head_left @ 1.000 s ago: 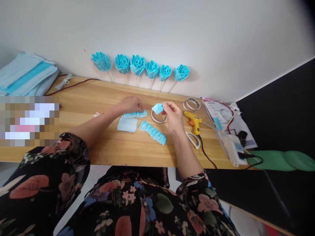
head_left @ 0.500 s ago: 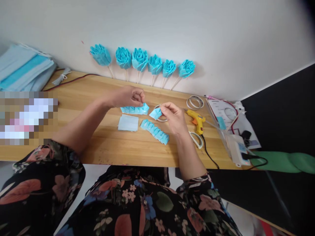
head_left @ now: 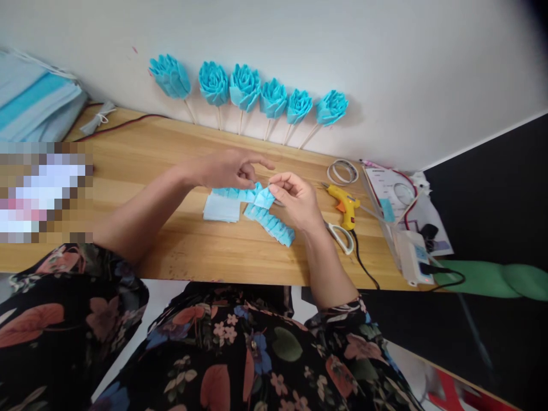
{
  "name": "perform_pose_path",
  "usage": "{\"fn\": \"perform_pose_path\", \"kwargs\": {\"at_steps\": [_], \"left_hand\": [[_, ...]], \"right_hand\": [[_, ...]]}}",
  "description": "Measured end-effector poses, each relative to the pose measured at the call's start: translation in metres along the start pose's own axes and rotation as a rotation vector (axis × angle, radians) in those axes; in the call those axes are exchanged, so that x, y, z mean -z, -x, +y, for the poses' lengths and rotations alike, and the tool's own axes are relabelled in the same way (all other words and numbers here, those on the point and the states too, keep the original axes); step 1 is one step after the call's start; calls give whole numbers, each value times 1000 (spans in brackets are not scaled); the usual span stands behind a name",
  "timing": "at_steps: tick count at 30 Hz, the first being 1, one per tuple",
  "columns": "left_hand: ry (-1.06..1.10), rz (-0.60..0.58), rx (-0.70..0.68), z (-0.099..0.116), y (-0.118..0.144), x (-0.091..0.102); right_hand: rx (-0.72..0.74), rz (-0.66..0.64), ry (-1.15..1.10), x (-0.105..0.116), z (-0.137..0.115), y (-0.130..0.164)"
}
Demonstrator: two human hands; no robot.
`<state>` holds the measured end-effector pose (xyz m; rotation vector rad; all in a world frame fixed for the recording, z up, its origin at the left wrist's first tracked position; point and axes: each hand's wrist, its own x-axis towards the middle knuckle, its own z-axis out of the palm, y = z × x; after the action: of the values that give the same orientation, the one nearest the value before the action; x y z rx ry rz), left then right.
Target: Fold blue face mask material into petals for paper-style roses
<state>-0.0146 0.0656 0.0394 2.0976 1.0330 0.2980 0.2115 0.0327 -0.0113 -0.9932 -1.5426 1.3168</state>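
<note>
Centrally, the left hand (head_left: 229, 169) pinches the right end of a strip of folded blue pieces (head_left: 234, 193) between thumb and middle finger, with the index finger stretched out straight above it. The right hand (head_left: 295, 198) is closed narrowly on a single folded blue piece (head_left: 264, 197), thumb and fingertips gripping its right edge. This piece sits between the two hands, touching the end of the strip held by the left hand, just above the wooden surface (head_left: 171, 154). It is pale blue, small, and creased to a rough wedge with a pointed upper corner. A second strip of overlapped blue pieces (head_left: 270, 222) lies on the surface below the right hand, running down to the right. A flat pale blue stack (head_left: 221, 208) lies just beneath the left hand. Right of the right hand lie white-handled scissors (head_left: 341, 236) and a yellow glue gun (head_left: 343, 204). Six blue flowers on sticks (head_left: 246, 91) lean against the wall.
</note>
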Motion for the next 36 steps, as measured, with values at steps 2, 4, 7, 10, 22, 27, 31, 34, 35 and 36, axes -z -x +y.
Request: {"fn": "perform_pose_path", "kwargs": {"at_steps": [2,4,7,10,22,27,31,34,35,36], "left_hand": [[1,-12,-4,0,0,0],[8,-15,-16,1,0,0],[10,-17,8,4,1,0],[10,-9,45,6,2,0],[-8,44,-34,-12,2,12],[-103,76,81,-40,-8,19],[-261,272,213,-56,-1,23],[-375,443,129,-62,16,18],[-403,460,74,-63,21,14],[-429,460,24,-63,25,9]], "right_hand": [[-4,0,15,0,2,0],[-5,4,28,1,3,-1],[-2,6,29,1,3,-2],[5,9,17,0,4,-2],[29,13,97,-4,9,-30],[131,-27,381,-17,22,-64],[229,-38,763,-18,24,-70],[318,-42,868,-10,24,-61],[331,-54,893,-7,24,-57],[339,-69,919,-6,24,-54]]}}
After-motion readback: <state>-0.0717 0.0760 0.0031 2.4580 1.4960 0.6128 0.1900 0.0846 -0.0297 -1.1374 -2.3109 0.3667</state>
